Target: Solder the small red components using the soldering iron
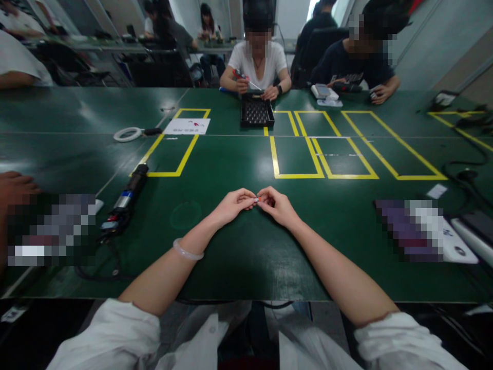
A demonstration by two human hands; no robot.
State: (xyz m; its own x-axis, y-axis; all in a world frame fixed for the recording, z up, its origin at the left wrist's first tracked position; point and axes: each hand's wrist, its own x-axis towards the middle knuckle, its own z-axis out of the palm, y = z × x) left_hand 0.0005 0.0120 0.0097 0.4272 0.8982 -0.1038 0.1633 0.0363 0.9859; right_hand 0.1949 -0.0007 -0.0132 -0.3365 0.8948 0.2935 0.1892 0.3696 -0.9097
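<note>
A very small part (257, 199), silvery with a bit of orange-red, sits between my fingertips above the green table (246, 246). My left hand (239, 201) pinches it from the left with thumb and forefinger. From the other side my right hand (276, 204) closes on the same piece, thumb and fingers bent. The two hands meet at the tips. Most of the part is hidden by the fingers, and its kind is too small to make out.
An electric screwdriver (125, 198) lies to the left with its cable. Yellow tape rectangles (298, 176) mark the table beyond my hands. Across it, a person (256, 61) works over a black tray (257, 112). Blurred device screens (412, 231) flank me.
</note>
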